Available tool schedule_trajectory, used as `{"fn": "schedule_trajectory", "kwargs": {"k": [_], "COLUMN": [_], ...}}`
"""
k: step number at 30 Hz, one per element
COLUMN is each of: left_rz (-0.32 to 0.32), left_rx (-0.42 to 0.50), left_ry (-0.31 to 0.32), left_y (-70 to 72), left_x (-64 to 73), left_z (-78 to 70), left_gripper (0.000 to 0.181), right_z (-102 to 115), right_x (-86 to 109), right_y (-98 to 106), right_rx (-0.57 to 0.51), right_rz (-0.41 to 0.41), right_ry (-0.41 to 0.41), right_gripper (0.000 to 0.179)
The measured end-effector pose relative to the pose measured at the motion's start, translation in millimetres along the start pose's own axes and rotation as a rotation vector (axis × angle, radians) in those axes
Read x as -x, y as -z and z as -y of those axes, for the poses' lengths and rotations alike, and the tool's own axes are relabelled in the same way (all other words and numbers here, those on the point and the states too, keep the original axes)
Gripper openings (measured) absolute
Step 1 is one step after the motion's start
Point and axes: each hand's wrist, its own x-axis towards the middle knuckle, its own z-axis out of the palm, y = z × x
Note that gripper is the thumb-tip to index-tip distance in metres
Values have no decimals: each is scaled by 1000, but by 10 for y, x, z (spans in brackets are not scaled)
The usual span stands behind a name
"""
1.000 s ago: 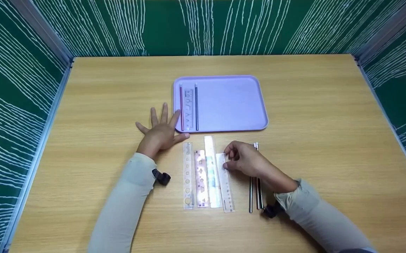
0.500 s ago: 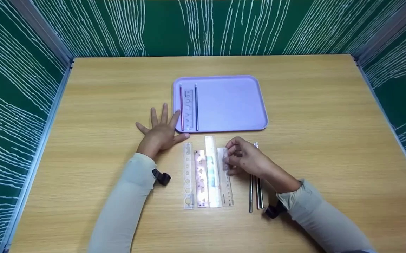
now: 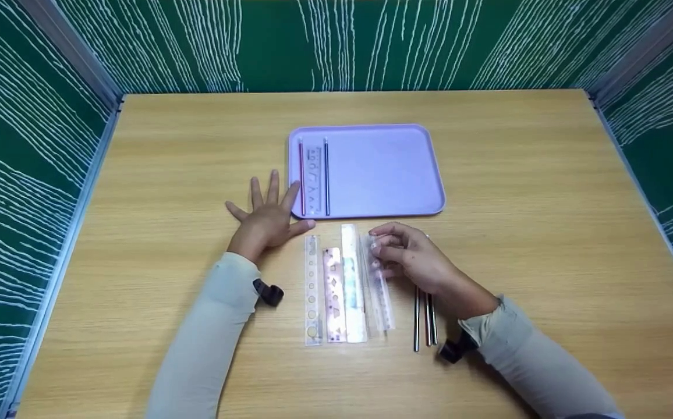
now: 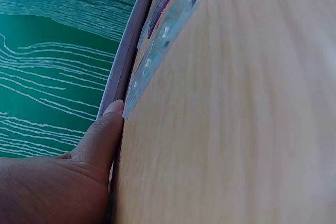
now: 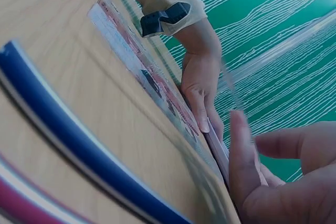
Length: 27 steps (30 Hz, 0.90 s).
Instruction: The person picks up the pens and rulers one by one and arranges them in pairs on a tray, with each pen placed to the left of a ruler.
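My right hand pinches the upper end of a clear plastic ruler, blurred and tilted, its lower end swung a little to the right. In the right wrist view, thumb and fingers close on the ruler's thin edge. My left hand is spread flat at the near left corner of a lilac tray, forefinger and thumb at its rim. Left of the held ruler lie a long shiny ruler, a pink stencil ruler and a clear ruler with round holes.
On the tray lie a red pencil, a clear stencil ruler and a dark pencil. Several dark pencils lie beside my right wrist, partly hidden by it. Green panels border the wooden table.
My right hand has taken hold of the clear ruler and moved it slightly away from me; the ruler's lower end has swung right. My left hand has stayed in place.
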Motion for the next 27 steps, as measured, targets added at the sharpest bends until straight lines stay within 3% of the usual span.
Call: {"fn": "schedule_trajectory", "kwargs": {"k": [15,18,23,27], "left_rz": [5,7,9,5], "left_rx": [-8,-8,-4,1], "left_ry": [7,8,5,4], "left_y": [0,0,1,0], "left_x": [-10,-13,-10,-5], "left_z": [-5,-6,-5,-4], "left_gripper": [97,98,98,98], "right_z": [66,99,128,144], "right_x": [-16,-18,-19,-28], "right_y": [-12,0,30,36], "right_rx": [-59,-63,-64,-94], "right_rz": [-35,-35,-7,16], "right_ry": [-47,-53,-30,-22], "right_gripper": [44,52,84,80]}}
